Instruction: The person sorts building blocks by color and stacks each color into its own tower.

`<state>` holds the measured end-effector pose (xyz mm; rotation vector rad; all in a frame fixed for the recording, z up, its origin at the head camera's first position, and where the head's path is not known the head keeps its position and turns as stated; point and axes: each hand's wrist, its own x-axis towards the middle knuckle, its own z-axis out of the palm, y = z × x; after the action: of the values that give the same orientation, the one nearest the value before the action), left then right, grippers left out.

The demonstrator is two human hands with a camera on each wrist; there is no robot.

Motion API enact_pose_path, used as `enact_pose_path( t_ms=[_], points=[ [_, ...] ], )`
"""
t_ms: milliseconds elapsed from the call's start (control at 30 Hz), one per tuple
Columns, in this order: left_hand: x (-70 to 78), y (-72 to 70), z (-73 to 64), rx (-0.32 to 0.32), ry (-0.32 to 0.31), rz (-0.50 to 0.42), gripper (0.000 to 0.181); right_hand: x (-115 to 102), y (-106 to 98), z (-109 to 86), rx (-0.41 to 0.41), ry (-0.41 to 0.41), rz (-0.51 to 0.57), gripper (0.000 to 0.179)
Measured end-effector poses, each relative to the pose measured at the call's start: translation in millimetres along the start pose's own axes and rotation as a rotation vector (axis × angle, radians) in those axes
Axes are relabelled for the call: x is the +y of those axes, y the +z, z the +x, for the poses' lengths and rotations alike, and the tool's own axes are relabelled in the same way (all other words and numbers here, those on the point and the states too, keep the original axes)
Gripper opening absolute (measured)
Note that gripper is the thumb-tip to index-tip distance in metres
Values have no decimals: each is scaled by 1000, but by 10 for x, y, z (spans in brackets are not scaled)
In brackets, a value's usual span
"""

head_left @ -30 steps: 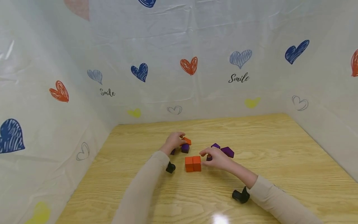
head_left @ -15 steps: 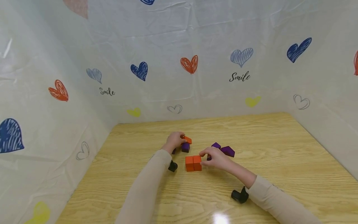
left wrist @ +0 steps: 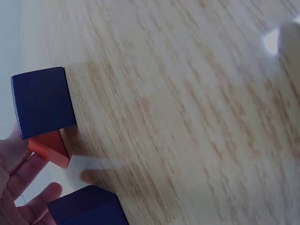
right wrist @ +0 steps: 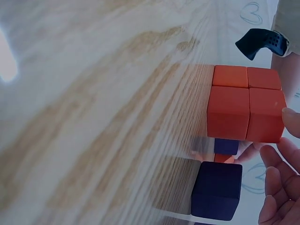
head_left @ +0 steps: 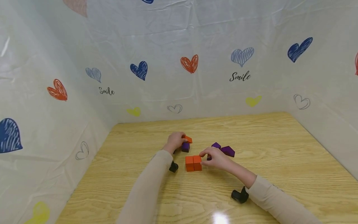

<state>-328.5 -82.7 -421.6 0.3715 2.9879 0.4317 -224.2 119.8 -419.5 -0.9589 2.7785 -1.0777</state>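
My left hand [head_left: 174, 140] pinches an orange block [head_left: 188, 139] at the far side of a purple cube [head_left: 185, 147]. In the left wrist view the orange block [left wrist: 50, 149] shows a slanted edge, partly hidden by the purple cube. Orange cubes [head_left: 193, 163] stand pressed together in the middle of the table; how many there are I cannot tell. Thumb and index finger of my right hand [head_left: 216, 158] touch their right side, bent loosely. Under that hand is a small purple block [head_left: 209, 157], mostly covered.
Beyond the right hand lie a purple block [head_left: 216, 145] and a larger angular purple one [head_left: 228, 151]. Another dark block [left wrist: 89, 206] is near the left hand. Black wrist devices [head_left: 240, 195] hang under both sleeves. A heart-printed sheet [head_left: 156, 93] borders the wooden table [head_left: 265, 140].
The left hand has moved slightly to the right and its fingers have come closer round the orange block. The right hand and the orange cubes stay nearly still.
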Motion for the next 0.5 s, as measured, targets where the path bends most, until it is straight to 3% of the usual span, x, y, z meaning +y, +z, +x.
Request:
enact_pose_path(
  t_ms=[133, 267, 400, 500],
  points=[
    [-22, -38, -11, 60, 9, -24, 27, -8, 0, 1, 1, 0, -4, 27],
    [-2, -167, -13, 114, 28, -50, 25, -18, -9, 0, -1, 12, 13, 29],
    [61, -338, -49, 135, 114, -10, 28, -3, -2, 4, -6, 16, 30, 29],
    [124, -444, -135, 109, 174, 3, 33, 19, 11, 6, -7, 12, 24, 29]
  ],
)
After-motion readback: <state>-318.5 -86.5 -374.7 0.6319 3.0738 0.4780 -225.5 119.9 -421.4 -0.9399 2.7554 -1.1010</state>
